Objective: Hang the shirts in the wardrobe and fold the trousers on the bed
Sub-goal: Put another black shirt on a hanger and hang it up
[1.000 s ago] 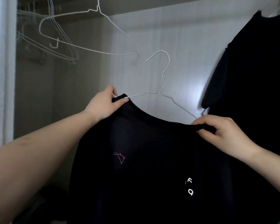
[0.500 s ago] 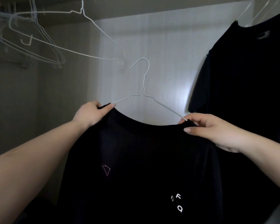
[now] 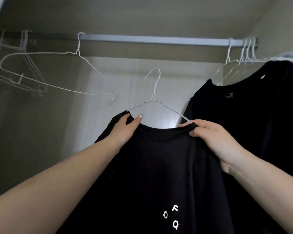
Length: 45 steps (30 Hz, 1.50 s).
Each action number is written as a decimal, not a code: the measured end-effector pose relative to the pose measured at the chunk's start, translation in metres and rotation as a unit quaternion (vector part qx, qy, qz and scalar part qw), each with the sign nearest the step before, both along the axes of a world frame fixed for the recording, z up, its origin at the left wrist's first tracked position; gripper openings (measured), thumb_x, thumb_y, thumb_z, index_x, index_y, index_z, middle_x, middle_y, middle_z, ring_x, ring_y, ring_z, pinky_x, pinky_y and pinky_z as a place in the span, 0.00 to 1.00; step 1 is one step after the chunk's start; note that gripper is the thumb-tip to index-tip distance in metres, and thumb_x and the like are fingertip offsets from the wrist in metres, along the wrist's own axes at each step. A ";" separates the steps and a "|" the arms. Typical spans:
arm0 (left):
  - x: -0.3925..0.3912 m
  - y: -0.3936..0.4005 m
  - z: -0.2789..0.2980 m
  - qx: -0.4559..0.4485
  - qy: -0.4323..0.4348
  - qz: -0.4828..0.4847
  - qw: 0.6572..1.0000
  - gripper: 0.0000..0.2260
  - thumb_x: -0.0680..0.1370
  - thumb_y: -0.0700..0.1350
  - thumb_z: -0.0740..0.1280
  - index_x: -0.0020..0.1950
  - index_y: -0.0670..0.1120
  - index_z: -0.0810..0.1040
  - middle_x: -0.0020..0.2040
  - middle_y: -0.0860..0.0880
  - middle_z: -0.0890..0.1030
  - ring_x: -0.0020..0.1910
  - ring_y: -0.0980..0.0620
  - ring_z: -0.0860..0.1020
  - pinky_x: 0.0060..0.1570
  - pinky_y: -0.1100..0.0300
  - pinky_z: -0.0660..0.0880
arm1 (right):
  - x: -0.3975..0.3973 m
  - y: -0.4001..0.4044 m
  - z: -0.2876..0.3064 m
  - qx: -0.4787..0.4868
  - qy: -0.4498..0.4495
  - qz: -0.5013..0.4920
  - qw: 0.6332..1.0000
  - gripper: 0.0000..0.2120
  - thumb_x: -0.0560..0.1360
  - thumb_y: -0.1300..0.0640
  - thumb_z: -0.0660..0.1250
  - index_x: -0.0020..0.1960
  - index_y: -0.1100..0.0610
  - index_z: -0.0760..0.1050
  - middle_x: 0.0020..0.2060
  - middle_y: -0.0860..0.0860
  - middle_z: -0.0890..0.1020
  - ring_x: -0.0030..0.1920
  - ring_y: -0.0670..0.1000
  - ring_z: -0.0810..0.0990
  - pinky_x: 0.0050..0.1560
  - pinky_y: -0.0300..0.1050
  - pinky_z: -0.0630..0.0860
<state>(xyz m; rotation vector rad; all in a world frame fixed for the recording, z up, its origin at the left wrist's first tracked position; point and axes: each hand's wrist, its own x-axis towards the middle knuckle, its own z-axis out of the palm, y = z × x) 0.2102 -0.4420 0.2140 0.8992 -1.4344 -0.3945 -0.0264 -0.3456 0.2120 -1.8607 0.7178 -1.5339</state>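
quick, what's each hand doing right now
Left hand: closed, gripping the black shirt at the left side of its collar.
Right hand: closed, pinching the shirt's right shoulder by the white wire hanger.

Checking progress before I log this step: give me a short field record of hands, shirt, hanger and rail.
left hand: grips the collar of the black shirt
right hand: pinches the collar's other side
hanger: white wire, inside the shirt's neck, hook free below the rail
hung shirt: black, on the rail at right
empty hangers: on the rail at left
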 end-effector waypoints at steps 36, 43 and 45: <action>-0.210 0.073 0.099 -0.089 -0.155 -0.296 0.938 0.18 0.82 0.58 0.54 0.70 0.57 0.70 0.66 0.57 0.73 0.66 0.59 0.71 0.64 0.60 0.68 | -0.097 0.011 0.171 -0.084 -0.044 -0.350 0.932 0.02 0.70 0.64 0.61 0.39 0.59 0.70 0.35 0.56 0.71 0.37 0.53 0.68 0.36 0.44 0.63; -0.197 0.065 0.087 -0.114 -0.075 -0.271 0.953 0.14 0.83 0.51 0.53 0.57 0.52 0.78 0.55 0.55 0.82 0.55 0.60 0.79 0.59 0.60 0.73 | -0.089 0.008 0.158 -0.435 0.205 -0.521 0.705 0.17 0.74 0.59 0.62 0.63 0.52 0.75 0.57 0.48 0.78 0.58 0.50 0.75 0.56 0.45 0.71; -0.183 0.061 0.081 -0.117 -0.031 -0.231 0.965 0.14 0.83 0.49 0.54 0.50 0.51 0.79 0.46 0.55 0.84 0.48 0.60 0.81 0.55 0.61 0.75 | -0.080 0.007 0.145 -0.488 0.377 -0.540 0.573 0.17 0.75 0.58 0.61 0.63 0.49 0.75 0.56 0.47 0.79 0.57 0.52 0.77 0.49 0.47 0.72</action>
